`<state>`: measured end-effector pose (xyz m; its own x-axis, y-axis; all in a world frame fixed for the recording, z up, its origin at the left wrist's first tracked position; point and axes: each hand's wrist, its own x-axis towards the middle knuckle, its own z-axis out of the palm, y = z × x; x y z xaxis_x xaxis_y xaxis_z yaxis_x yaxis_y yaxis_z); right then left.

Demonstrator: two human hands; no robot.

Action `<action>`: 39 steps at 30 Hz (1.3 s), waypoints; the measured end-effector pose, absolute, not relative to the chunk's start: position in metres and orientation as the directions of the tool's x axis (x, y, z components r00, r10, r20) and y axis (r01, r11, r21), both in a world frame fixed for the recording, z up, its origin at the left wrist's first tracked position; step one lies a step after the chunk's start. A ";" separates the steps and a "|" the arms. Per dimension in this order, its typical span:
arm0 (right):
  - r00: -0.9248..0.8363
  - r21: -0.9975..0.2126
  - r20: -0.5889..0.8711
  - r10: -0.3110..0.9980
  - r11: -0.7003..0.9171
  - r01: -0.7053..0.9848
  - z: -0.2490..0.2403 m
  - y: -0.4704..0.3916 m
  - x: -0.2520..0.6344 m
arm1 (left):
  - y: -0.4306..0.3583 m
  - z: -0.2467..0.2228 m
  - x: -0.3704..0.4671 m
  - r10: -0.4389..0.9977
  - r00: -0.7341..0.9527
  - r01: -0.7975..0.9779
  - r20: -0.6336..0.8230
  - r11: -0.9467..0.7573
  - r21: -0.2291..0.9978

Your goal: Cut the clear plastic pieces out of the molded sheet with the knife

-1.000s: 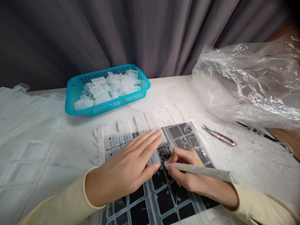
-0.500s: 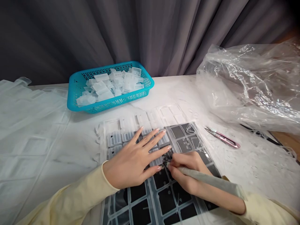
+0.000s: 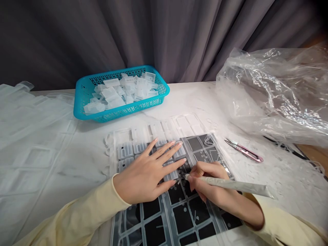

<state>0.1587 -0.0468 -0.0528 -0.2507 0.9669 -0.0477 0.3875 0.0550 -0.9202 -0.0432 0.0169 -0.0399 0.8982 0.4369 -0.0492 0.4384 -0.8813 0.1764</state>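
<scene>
L hand [image 3: 146, 177] is palm down over the grid [image 3: 167, 218], fingers spread apart, tips by the clear blocks [image 3: 125, 149] in its upper L part. R hand [image 3: 207, 177] has thumb & fingers clamped on a pale wrapped tool [image 3: 238, 186], held like a pen; its tip is down at the grid, just beside L fingertips, handle slanting twd the R sleeve [image 3: 276, 218]. Grid lies mid-table, running twd the near edge, w/ a black mat [image 3: 155, 230] under it & tiny clear bits [image 3: 185, 209] in some cells. Blue basket [image 3: 128, 106] of more clear pcs [image 3: 114, 97] sits at table's [image 3: 189, 97] far edge, L of ctr. Snips [image 3: 243, 150] lie R of grid, blades slightly apart. Clear bag [image 3: 271, 95] is crumpled at far R corner; clear scraps [image 3: 287, 171] along R side, clear sheets [image 3: 28, 116] along L.
</scene>
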 end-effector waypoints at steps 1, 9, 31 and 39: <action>-0.242 -0.928 -0.065 0.968 0.031 0.372 -0.052 -0.047 0.159 | 0.017 -0.040 -0.043 0.438 0.897 0.440 -0.051 -0.880 0.178; -0.270 -0.931 -0.065 0.961 0.039 0.364 -0.046 -0.043 0.155 | 0.017 -0.041 -0.041 0.441 0.895 0.445 -0.062 -0.880 0.167; -0.424 -0.873 0.024 0.905 0.225 0.433 -0.054 -0.042 0.155 | 0.011 -0.043 -0.030 0.287 0.946 0.260 0.150 -0.950 0.173; -0.429 -0.868 -0.008 0.903 0.207 0.451 -0.052 -0.041 0.155 | 0.010 -0.055 -0.034 0.278 0.921 0.189 0.273 -0.931 0.312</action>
